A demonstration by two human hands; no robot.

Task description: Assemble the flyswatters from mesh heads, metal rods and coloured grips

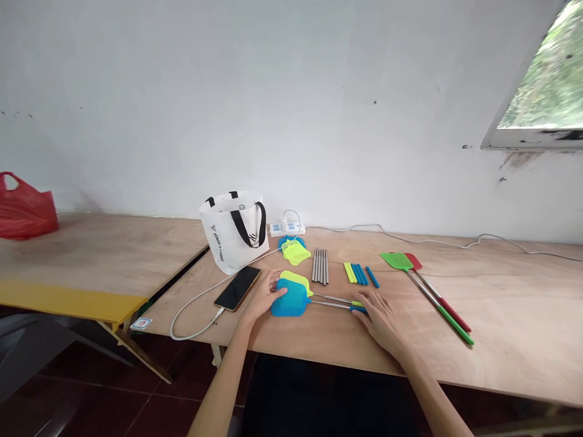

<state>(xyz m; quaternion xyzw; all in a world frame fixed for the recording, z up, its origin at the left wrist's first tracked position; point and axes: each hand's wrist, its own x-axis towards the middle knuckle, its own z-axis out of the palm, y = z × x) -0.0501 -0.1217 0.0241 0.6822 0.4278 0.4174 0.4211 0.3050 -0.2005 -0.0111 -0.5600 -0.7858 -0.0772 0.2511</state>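
Note:
A blue fly swatter [291,298] lies partly over a yellow-green fly swatter [297,280], both with thin metal rods pointing right. My left hand [263,298] is closed at the left edge of the two mesh heads, its thumb on the blue one. At the other end, my right hand [379,314] bends over the blue and yellow-green grips and partly hides them. Behind lie several metal rods [320,267], several loose blue and yellow-green grips [359,274], and loose yellow-green mesh heads [296,252] with blue ones [286,240] under them.
Right of my hands lie a green fly swatter [397,261] and a red fly swatter [449,309]. A phone [237,289] on a white cable, a white tote bag [232,243] and a power strip [286,228] stand left and back. A red plastic bag [27,209] sits on another table.

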